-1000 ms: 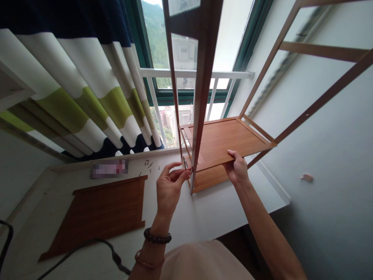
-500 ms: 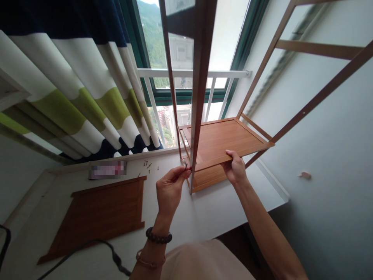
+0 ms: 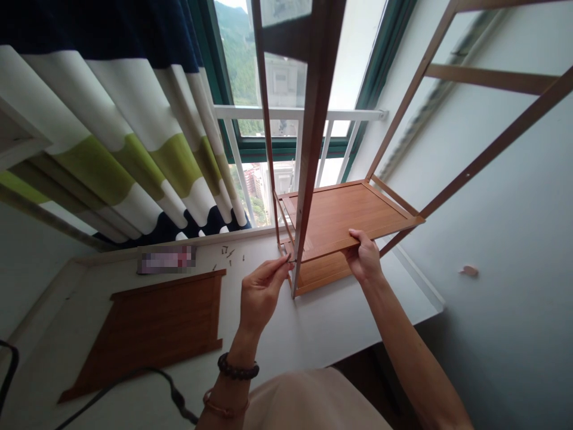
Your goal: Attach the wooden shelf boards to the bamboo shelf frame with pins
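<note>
My left hand point(image 3: 262, 295) is closed in a pinch on a small dark hex key point(image 3: 290, 260), its tip at the outer side of the near left post point(image 3: 305, 179) of a brown wooden shelf rack. The fingers partly hide the key. My right hand point(image 3: 364, 260) grips the front edge of the rack's middle shelf board point(image 3: 344, 218), thumb on top and fingers underneath. Below that board is a lower shelf board point(image 3: 322, 278). The rack stands upright, with its right side frame point(image 3: 486, 158) by the wall.
A loose brown wooden panel point(image 3: 154, 325) lies flat on the white ledge point(image 3: 313, 343) at left. Several small screws point(image 3: 230, 254) and a blurred-out packet point(image 3: 165, 260) lie behind it. A striped curtain point(image 3: 134, 149) hangs at left, beside a window with a white railing point(image 3: 349, 114). A black cord point(image 3: 172, 385) crosses the lower left.
The hex key has turned at the post, now pointing more sideways, as my left fingers rotated slightly. The right hand keeps its grip on the board. The view has shifted slightly.
</note>
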A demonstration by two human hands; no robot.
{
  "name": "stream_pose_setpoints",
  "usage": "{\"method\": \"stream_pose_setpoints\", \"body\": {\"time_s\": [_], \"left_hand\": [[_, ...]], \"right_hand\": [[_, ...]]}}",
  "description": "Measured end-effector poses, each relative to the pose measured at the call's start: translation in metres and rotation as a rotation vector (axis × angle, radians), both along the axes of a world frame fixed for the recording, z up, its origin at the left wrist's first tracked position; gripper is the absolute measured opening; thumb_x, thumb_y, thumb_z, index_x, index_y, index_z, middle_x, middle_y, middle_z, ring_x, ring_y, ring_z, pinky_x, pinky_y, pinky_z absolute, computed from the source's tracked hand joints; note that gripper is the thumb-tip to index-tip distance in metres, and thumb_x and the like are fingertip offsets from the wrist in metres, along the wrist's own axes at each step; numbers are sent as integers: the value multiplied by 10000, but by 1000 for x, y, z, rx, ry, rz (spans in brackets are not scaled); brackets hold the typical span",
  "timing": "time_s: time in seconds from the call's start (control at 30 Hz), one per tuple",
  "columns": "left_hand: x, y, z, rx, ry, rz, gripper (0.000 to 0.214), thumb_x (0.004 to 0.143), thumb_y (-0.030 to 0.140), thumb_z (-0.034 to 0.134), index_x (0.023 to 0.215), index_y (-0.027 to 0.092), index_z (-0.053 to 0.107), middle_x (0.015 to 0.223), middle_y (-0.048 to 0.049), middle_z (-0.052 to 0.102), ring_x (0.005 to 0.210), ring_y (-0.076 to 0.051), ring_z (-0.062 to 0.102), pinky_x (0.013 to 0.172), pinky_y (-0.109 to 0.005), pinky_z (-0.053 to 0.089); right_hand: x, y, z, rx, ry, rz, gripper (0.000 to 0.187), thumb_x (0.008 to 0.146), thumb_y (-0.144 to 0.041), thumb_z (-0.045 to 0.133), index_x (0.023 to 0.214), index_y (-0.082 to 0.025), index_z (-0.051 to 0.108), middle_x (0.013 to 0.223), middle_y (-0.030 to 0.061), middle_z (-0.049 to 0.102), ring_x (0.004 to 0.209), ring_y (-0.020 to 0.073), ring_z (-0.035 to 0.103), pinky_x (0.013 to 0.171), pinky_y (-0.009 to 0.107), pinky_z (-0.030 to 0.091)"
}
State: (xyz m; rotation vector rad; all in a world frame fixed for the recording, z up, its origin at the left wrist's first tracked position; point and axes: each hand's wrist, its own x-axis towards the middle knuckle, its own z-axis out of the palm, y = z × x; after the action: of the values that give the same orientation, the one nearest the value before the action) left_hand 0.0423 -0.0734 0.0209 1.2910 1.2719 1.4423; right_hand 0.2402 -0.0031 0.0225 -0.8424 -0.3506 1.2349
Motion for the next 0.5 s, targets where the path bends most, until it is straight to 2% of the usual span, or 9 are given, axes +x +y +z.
{"method": "stream_pose_setpoints", "body": {"time_s": [0.17,0.3,0.5], "left_hand": [[-4,0,5,-122,-36,-20,256,745,346,606,889,156,698,762,-46,690,649,-116,594,650,-228,485],[-5,4,2,-183,-178,-40,283,724,379,618,843,138,707,754,-63,694,645,-127,600,649,-253,501],[0,8,2,-219,-143,-1,275,597,287,735,833,149,703,769,-52,700,662,-147,625,686,-280,519]], "right_hand": [[-2,0,0,-22,5,-9,149,563,-87,667,664,-130,566,606,-28,616,568,107,589,519,215,529],[-3,0,0,-22,7,-11,147,563,-88,666,654,-133,560,606,-31,614,575,106,590,515,208,529],[-2,0,1,-20,2,-8,151,562,-93,671,647,-138,555,586,-41,604,561,98,585,523,203,531]]}}
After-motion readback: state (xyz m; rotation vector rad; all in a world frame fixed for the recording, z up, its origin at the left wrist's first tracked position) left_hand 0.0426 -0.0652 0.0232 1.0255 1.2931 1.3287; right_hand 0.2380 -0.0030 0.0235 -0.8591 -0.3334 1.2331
